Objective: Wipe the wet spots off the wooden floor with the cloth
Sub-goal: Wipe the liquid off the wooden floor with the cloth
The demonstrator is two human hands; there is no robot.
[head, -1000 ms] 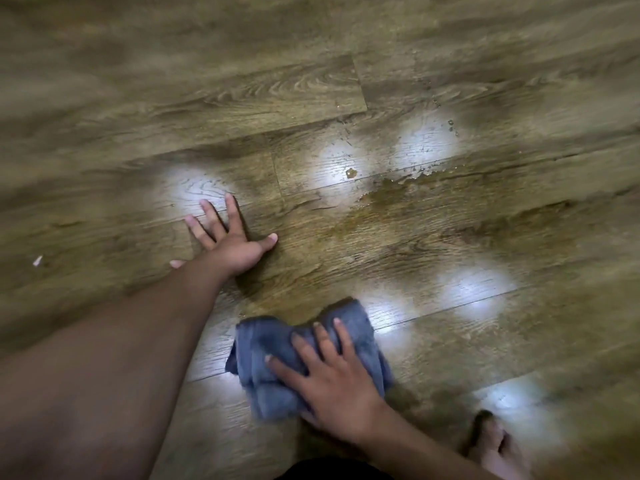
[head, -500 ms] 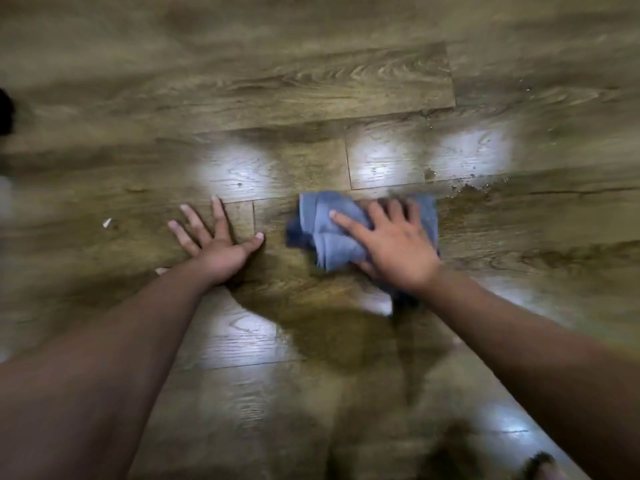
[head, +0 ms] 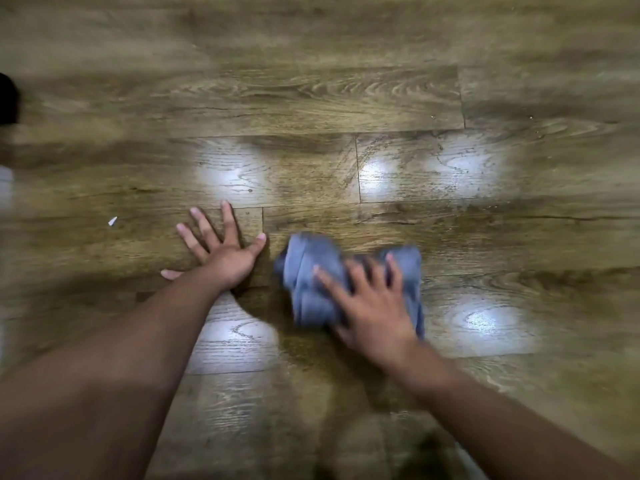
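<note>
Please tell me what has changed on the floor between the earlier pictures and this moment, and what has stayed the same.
The right hand pushed the blue cloth away from the body over the wooden floor, then drew it back toward the left hand; it presses the cloth throughout. The brown spot near the glare is no longer visible. The left hand stayed flat on the floor, and the white scrap did not move.
</note>
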